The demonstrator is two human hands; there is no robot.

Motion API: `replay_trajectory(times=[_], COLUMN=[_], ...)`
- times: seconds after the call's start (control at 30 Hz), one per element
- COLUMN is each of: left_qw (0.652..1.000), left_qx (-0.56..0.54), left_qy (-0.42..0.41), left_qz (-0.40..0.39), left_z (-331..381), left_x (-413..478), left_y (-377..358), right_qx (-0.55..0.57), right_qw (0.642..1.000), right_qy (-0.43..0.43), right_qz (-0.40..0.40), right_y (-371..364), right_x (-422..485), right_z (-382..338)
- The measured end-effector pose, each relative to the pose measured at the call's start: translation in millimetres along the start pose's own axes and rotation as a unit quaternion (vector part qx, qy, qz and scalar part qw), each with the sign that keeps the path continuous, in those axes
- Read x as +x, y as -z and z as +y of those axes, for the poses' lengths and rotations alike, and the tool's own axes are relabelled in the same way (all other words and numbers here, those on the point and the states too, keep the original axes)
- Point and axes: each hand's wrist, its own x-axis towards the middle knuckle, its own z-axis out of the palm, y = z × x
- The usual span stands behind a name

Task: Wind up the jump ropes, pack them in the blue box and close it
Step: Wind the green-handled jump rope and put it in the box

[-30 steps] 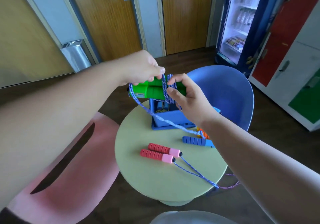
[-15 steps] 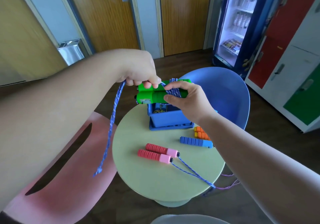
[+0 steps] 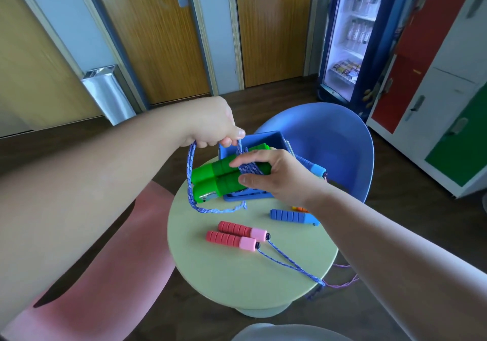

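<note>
My right hand [image 3: 274, 176] grips two green jump-rope handles [image 3: 213, 180] held side by side, with blue cord wound around them. My left hand [image 3: 213, 124] pinches that blue cord [image 3: 190, 180] above the handles; a loose loop hangs down to the table. Behind the handles stands the open blue box [image 3: 263, 137], partly hidden. A pink-handled rope [image 3: 237, 235] lies on the round green table [image 3: 237, 274], its cord trailing off the right edge. A blue handle [image 3: 292, 215] lies by my right wrist, an orange one [image 3: 300, 209] mostly hidden behind it.
A blue chair [image 3: 329, 135] stands behind the table and a pink chair [image 3: 110, 274] at its left. Another blue handle [image 3: 315, 168] pokes out beside the box. A drinks fridge [image 3: 350, 37] and coloured lockers [image 3: 434, 77] line the right wall.
The long hanging cord has been drawn up into a short loop. The green handles have tilted and dropped lower in front of the box. My left hand is now above them.
</note>
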Motion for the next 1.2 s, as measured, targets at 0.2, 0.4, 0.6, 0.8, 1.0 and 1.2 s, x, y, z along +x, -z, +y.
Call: replay_trajectory(times=[0.2, 0.4, 0.6, 0.8, 1.0, 1.2], left_qw=[0.991, 0.969, 0.969, 0.951, 0.912, 0.937], left_qx=[0.096, 0.218, 0.173, -0.295, -0.411, -0.341], left_qy=[-0.098, -0.08, -0.173, -0.095, -0.023, -0.072], left_qz=[0.012, -0.082, 0.02, 0.001, 0.001, -0.017], left_z=[-4.1, -2.3, -1.6, -57.9, -66.0, -20.3], left_x=[3.8, 10.0, 21.7, 37.7, 18.8, -5.0], left_y=[7.4, 25.0, 16.9, -26.9, -127.4, -98.2], right_qx=[0.05, -0.009, 0.11, 0.313, 0.307, 0.147], right_qw=[0.996, 0.998, 0.993, 0.945, 0.932, 0.964], right_qy=[-0.017, -0.037, -0.025, -0.082, -0.07, -0.049], right_qz=[0.068, 0.049, 0.03, 0.041, 0.181, 0.217], right_y=[9.6, 18.5, 18.3, 21.8, 6.3, 5.0], right_x=[-1.5, -5.5, -13.3, -6.6, 27.0, 45.0], right_z=[10.3, 21.3, 17.7, 14.2, 15.4, 28.8])
